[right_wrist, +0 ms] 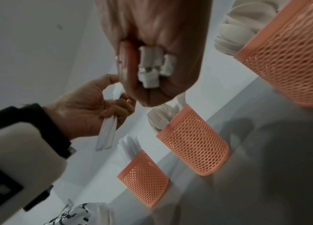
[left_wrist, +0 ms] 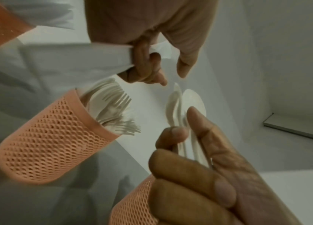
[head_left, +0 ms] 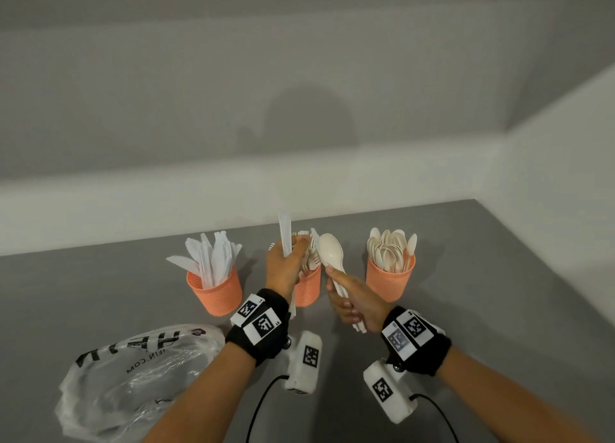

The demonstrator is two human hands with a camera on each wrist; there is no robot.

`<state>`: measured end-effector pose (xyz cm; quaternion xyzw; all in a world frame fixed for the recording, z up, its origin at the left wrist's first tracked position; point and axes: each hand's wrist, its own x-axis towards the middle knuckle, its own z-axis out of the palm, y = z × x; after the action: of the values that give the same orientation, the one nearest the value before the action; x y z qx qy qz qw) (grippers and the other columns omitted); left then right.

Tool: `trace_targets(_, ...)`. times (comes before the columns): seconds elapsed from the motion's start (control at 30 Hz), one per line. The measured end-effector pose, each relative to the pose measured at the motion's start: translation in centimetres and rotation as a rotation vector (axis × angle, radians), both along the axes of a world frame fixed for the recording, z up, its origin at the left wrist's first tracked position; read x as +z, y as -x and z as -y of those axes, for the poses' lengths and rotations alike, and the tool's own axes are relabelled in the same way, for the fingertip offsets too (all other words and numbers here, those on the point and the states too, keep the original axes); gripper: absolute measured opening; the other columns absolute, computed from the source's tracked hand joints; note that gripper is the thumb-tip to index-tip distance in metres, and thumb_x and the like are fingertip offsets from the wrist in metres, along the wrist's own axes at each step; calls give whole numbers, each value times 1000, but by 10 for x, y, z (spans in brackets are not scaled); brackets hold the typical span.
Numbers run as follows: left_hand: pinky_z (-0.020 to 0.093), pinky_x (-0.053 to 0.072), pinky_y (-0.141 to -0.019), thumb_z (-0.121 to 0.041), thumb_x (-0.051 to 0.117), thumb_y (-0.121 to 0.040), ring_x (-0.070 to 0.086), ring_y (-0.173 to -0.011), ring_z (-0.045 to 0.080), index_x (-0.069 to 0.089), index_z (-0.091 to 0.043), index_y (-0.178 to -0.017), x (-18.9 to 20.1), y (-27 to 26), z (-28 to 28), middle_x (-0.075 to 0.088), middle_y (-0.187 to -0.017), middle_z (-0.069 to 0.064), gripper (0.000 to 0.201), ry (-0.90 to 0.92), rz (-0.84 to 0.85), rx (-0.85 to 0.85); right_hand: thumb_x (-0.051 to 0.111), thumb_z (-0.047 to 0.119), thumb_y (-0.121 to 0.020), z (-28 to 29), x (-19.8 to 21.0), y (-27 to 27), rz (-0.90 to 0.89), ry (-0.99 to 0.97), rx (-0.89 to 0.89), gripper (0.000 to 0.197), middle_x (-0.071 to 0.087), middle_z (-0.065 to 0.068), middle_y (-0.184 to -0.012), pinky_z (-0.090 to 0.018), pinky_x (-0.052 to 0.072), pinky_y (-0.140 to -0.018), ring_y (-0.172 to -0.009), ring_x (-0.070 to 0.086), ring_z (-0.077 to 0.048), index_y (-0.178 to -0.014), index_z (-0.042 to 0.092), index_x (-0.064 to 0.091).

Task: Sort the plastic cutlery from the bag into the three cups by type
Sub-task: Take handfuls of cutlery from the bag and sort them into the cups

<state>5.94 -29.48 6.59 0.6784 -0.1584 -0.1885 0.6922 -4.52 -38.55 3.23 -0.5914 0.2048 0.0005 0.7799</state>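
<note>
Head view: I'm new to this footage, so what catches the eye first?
Three orange cups stand in a row: knives in the left cup, forks in the middle cup, spoons in the right cup. In front, the left hand holds knives and the right hand spoons.

- Three orange cups (head_left: 215, 291) beyond the hands: matt plastic, walls a fine open mesh.
- Knives (head_left: 285, 234) in the left hand (head_left: 284, 269): smooth white plastic.
- Spoons (head_left: 329, 253) in the right hand (head_left: 354, 301): smooth cream plastic, faint sheen.
- Bag (head_left: 133, 376) beside the left forearm: thin, crinkled, glossy clear film.
- Tabletop (head_left: 466, 309) under both hands: smooth matt grey.
- Wristbands (head_left: 266, 332): black cloth.
</note>
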Motion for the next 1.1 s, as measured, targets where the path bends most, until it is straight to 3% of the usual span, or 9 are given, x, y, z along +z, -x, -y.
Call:
trace_targets(0.13, 15, 46, -58, -14, 60, -88, 56, -58, 3, 60, -16, -79, 3, 0, 4, 58, -69, -3, 9, -4, 79, 2, 37, 46, -95, -3, 3, 1, -45, 12, 47, 38, 32, 6, -39, -13, 22, -30, -28, 23, -4, -76, 16, 48)
trace_targets(0.3, 28, 47, -65, -15, 50, -93, 53, -68, 17, 49, -10, -90, 4, -5, 6, 52, -74, 3, 6, -17, 104, 124, 35, 42, -98, -3, 9, 2, 15, 41, -17, 35, 47, 5, -44, -14, 26, -31, -29, 32, -3, -81, 15, 51)
trace_targets(0.4, 33, 48, -66, -18, 54, -91, 56, -64, 21, 49, -13, -87, 5, -3, 7, 57, -77, 12, 9, 14, 54, 83, 38, 38, -98, -2, 10, 0, 89, 84, -102, 31, 49, 6, -45, -13, 25, -30, -29, 32, -3, -82, 14, 49)
trace_targets(0.53, 20, 50, -56, -18, 62, -86, 62, -57, 9, 57, -13, -78, 1, 13, 9, 63, -70, 5, 12, -21, 51, -41, 40, 39, -97, -7, 10, -3, 109, 178, -148, 35, 50, 6, -44, -14, 26, -32, -29, 35, -5, -77, 11, 48)
trace_targets(0.7, 14, 38, -44, -20, 53, -93, 49, -37, 0, 50, -15, -65, -11, 21, 11, 52, -54, -1, 29, -82, 48, -25, 42, 40, -96, -9, 5, 2, 101, 209, -171, 31, 50, -2, -52, -15, 29, -33, -32, 38, -8, -83, 13, 51)
trace_targets(0.77, 13, 37, -41, -21, 48, -95, 47, -35, 0, 51, -14, -66, -14, 24, 12, 52, -54, 0, 30, -74, 15, -33, 42, 42, -96, -9, 4, 5, 90, 207, -165, 33, 50, -3, -52, -16, 30, -33, -32, 40, -9, -82, 14, 53)
trace_targets(0.93, 23, 47, -45, -29, 33, -101, 54, -37, 8, 47, -9, -71, -19, 23, 11, 60, -48, 3, 39, 28, -126, -30, 43, 38, -97, -6, -2, 11, 61, 237, -190, 28, 55, 2, -48, -20, 43, -38, -39, 53, -13, -93, 17, 61)
trace_targets(1.0, 20, 47, -43, -28, 31, -101, 56, -38, 8, 44, -10, -76, -20, 19, 8, 60, -43, 1, 34, 90, -193, -12, 46, 35, -96, -1, -8, 13, 18, 242, -247, 24, 57, 1, -49, -24, 47, -44, -42, 57, -13, -85, 17, 56)
trace_targets(1.1, 18, 41, -37, -24, 32, -101, 46, -31, 9, 42, -9, -78, -28, 11, 2, 47, -35, -3, 30, 94, -224, 5, 49, 33, -94, 7, -17, 17, -20, 309, -274, 21, 48, -2, -52, -26, 43, -43, -36, 46, -9, -82, 16, 50)
